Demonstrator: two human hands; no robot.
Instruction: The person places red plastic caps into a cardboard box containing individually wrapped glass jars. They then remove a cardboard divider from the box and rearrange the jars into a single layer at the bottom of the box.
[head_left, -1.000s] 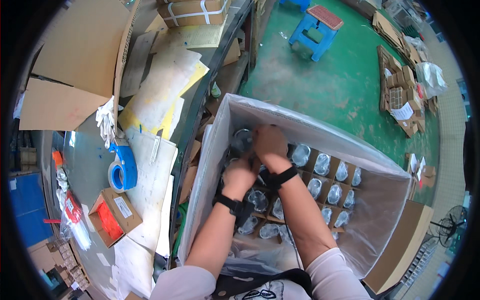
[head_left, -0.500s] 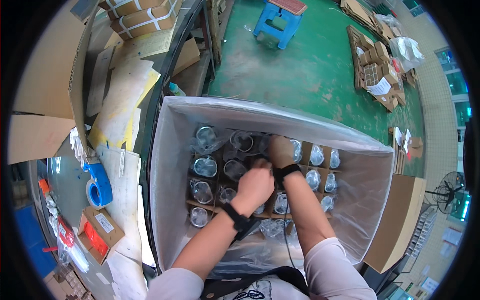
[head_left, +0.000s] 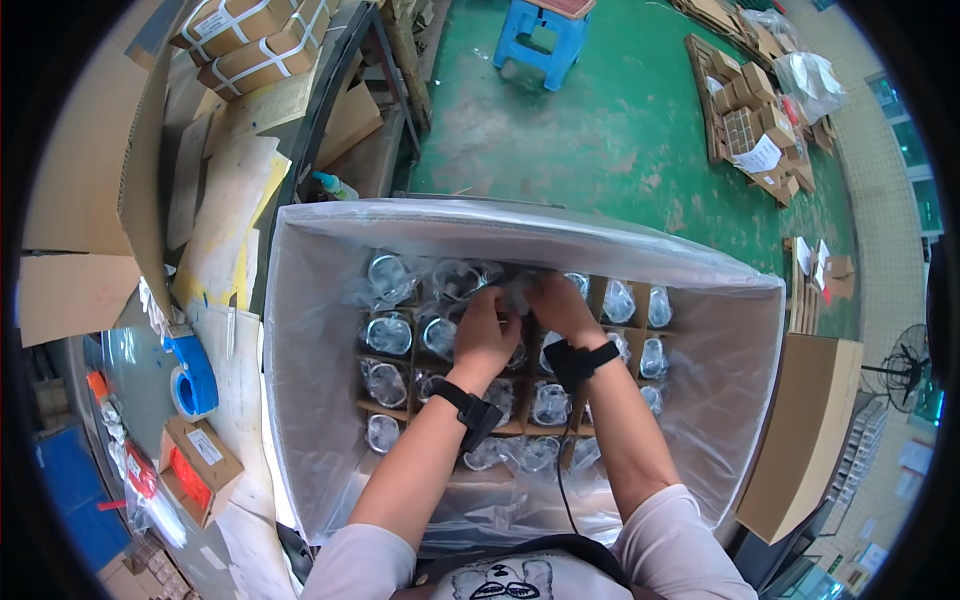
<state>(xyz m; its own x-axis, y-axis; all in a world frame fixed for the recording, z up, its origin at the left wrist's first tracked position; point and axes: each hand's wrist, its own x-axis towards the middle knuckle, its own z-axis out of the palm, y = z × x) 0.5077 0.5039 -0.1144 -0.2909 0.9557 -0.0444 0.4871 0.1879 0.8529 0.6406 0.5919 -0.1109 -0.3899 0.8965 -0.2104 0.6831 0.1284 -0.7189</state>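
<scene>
A large carton lined with clear plastic film stands in front of me, split by cardboard dividers into cells. Shiny round metal parts wrapped in clear plastic, such as this one, fill many cells. Near the far wall, my left hand and my right hand work close together over one cell. Both are closed, with a clear plastic bag pinched between their fingertips. What lies inside that bag is mostly hidden by the hands. Each wrist wears a black band.
On the left, a workbench holds a blue tape roll, a small open box and strapped cartons. A blue stool stands on the green floor. Boxes sit on a pallet at far right.
My left hand has moved up toward the far wall, its fingers now at the bag beside the right hand. The right hand has risen partly out of the cell. The view has shifted slightly.
</scene>
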